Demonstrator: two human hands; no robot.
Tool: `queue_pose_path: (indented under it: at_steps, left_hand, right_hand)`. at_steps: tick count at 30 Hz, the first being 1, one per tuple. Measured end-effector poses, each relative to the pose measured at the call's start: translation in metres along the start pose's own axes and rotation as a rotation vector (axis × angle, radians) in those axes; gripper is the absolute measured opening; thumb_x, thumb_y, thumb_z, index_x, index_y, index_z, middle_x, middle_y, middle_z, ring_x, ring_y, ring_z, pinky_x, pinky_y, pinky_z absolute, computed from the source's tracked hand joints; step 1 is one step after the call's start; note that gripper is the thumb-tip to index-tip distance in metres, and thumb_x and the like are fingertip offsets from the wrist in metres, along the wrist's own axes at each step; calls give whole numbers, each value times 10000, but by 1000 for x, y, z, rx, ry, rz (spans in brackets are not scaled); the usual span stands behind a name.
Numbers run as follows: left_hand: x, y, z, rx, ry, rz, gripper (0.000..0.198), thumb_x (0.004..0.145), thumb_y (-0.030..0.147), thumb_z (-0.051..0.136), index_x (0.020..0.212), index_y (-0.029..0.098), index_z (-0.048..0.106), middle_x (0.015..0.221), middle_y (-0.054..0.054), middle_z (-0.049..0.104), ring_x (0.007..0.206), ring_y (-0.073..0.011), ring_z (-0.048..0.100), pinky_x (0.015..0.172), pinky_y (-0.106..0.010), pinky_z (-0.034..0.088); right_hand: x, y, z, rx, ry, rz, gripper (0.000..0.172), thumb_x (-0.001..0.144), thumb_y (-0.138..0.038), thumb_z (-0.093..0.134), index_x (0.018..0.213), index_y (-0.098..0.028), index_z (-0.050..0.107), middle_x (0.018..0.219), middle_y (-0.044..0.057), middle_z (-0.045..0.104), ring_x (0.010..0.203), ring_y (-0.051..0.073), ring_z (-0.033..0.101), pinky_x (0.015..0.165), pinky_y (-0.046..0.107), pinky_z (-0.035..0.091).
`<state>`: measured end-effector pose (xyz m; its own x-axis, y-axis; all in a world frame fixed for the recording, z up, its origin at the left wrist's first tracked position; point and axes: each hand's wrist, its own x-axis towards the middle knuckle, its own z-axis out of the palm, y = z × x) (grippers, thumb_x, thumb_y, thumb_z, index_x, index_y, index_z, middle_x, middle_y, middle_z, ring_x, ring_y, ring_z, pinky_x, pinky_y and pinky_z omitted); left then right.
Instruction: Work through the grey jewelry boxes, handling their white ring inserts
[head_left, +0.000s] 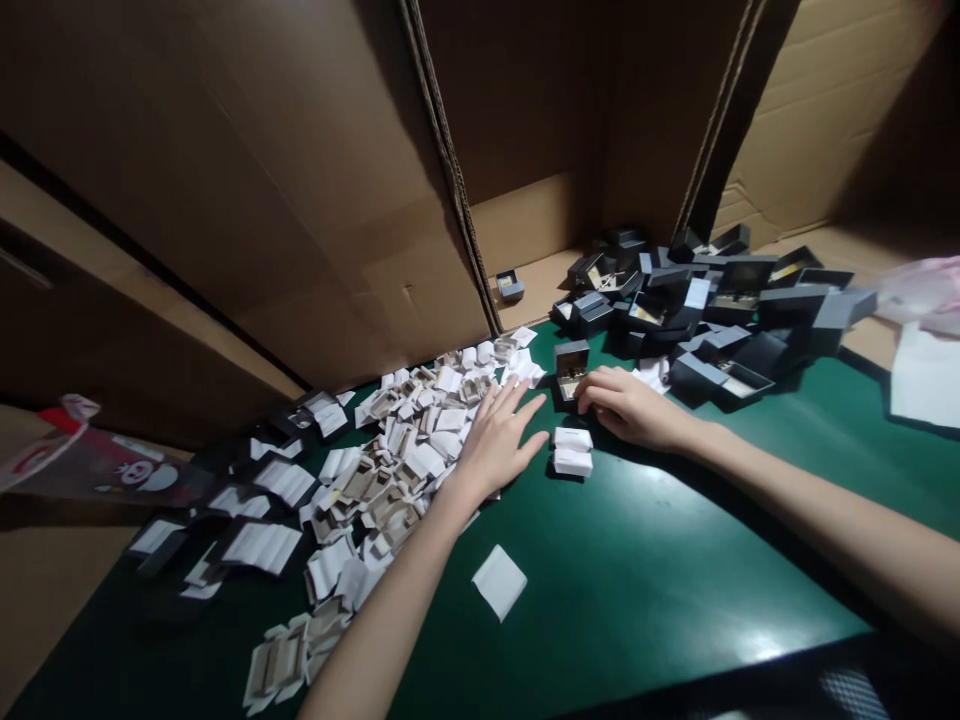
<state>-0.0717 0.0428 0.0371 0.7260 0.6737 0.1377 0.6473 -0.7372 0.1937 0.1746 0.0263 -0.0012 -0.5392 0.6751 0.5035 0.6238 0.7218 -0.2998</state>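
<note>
My left hand (pixel 501 437) is spread out, palm down, over the right side of a heap of small white folded inserts (pixel 431 440). Nothing shows in its fingers. With its fingers curled, my right hand (pixel 619 402) is at the right side of a small black box (pixel 571 362), which stands with its lid up. The fingertips appear to touch the box's lower edge. Just below that box lie two white padded inserts (pixel 573 452), one in front of the other. A square white piece (pixel 500 582) lies flat nearer to me.
Many open black boxes (pixel 720 310) are piled at the back right. More black boxes with white inserts (pixel 262 545) sit at the left. Cardboard walls (pixel 300 200) border the green table (pixel 637 590). A plastic bag (pixel 127 465) hangs over the left side.
</note>
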Motion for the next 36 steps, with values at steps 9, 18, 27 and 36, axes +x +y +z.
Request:
queue_pose_path:
  at_steps: [9,18,27,36]
  left_hand:
    - [5,-3,16,236,-23,31,573,935,567,321,1398,243,412,1545,-63,240,1448,-271,141,1178,-513,135]
    - [8,-8,23,70,176,94,288,930,257,467,1167,164,600,1240,-87,602,1254,-237,471,1116,-471,286]
    - [6,-10,19,37,263,68,197,873,92,514,975,186,654,910,-49,656,896,-192,588,776,-318,487]
    - [2,0,17,9,487,281,247,920,122,423,1015,168,647,929,-66,678,843,-155,646,700,-250,525]
  right_hand:
    - [0,2,8,-8,-9,-51,247,802,-28,433,899,-193,590,992,87,600,895,206,536,735,339,421]
    - [0,6,0,-82,16,-12,222,846,-55,427,898,-190,595,899,64,647,837,188,570,741,345,392]
    - [2,-5,-7,-78,133,-65,252,845,-43,438,951,-208,595,1020,76,665,930,209,585,752,368,422]
    - [6,-29,1,-85,71,-150,141,900,-217,537,1005,-194,628,1240,133,605,963,230,579,750,386,471]
